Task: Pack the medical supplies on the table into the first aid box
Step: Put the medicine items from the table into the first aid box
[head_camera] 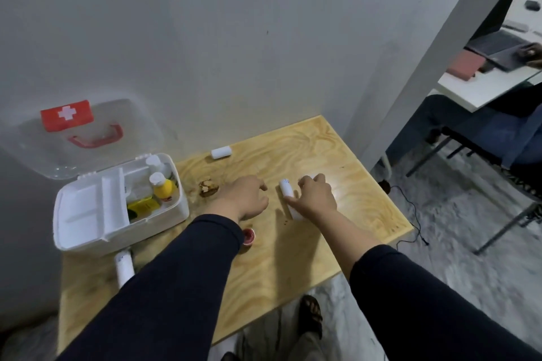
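Your right hand (315,195) lies over a white tube (288,193) mid-table, fingers curled onto it; whether they grip it you cannot tell. Your left hand (245,196) hovers just beside, loosely curled, holding nothing. The box (88,214) sits open at the table's (322,243) left edge, a yellow bottle (162,189) inside. Around you: 1 roll (221,152) by the wall, a red cap (249,236) under your left sleeve, another tube (123,267) against the box.
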The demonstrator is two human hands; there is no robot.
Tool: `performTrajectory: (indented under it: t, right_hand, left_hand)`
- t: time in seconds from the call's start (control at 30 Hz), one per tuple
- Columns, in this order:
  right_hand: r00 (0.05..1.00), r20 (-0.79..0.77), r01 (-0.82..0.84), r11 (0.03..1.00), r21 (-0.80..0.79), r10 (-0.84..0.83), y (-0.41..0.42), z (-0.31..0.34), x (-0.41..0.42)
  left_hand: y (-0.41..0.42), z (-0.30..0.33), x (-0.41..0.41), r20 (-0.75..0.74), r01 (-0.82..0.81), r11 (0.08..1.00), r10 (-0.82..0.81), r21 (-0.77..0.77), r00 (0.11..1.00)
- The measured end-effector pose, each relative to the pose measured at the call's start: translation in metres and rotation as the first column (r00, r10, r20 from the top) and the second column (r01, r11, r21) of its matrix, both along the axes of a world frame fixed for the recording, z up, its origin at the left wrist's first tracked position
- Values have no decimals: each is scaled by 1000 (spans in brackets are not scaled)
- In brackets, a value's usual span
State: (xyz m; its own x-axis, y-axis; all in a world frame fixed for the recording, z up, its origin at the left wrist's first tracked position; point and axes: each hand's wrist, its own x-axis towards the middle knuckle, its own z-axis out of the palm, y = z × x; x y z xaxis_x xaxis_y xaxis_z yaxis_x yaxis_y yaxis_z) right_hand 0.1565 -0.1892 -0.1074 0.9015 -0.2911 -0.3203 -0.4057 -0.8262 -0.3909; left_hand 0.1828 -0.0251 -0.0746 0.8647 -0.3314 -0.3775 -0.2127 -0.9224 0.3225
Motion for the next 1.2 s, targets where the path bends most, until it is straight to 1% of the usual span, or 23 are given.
performTrajectory:
  t: [0.1,0.23,0.3,0.37,0.5,0.63,0.7,0.73,0.8,0.87,0.97,1.07,1.2]
  right_hand:
    - [998,33,-54,998,-22,54,11,-8,5]
    - [994,85,-68,995,-77,74,16,-15,10]
    - [993,86,-78,993,-89,85,14,-14,10]
    - [994,80,-71,996,-45,75,14,-13,10]
    - [990,138,-27,988,149,6,23,4,13]
    - [969,244,-93,963,252,30,54,47,25]
    - [953,299,-147,941,304,52,77,71,28]
    - [941,329,-189,930,314,80,92,82,28]
    - [917,383,-244,920,307,115,105,92,33]
    - [899,415,-286,907,308,143,119,97,34]
    - [870,440,-376,877,299,223,155,105,34]
    - [851,445,-438,845,308,279,192,111,31]
    - [835,435,-515,758,400,337,231,107,20]
  left_hand:
    - [0,-4,2,14,-11,1000,11,4,1000]
    - [1,-7,0,25,-14,1000,14,5,1000]
    - [2,-7,-2,29,-19,1000,19,2,999]
    - [4,-6,-4,23,-31,999,31,-5,999]
    - [14,9,-5,55,-66,997,68,-35,996]
    - [38,38,-5,79,-151,984,159,-93,984]
    - [57,53,-7,124,-212,969,227,-127,966]
    - [71,62,-12,158,-241,961,261,-135,952]
    - [80,71,-11,210,-239,962,262,-132,942]
    - [94,75,-15,244,-243,962,267,-125,932]
    - [133,82,-27,299,-309,942,335,-131,893]
    - [169,79,-38,299,-383,915,403,-123,865]
    - [207,60,-57,261,-466,882,467,-69,845]
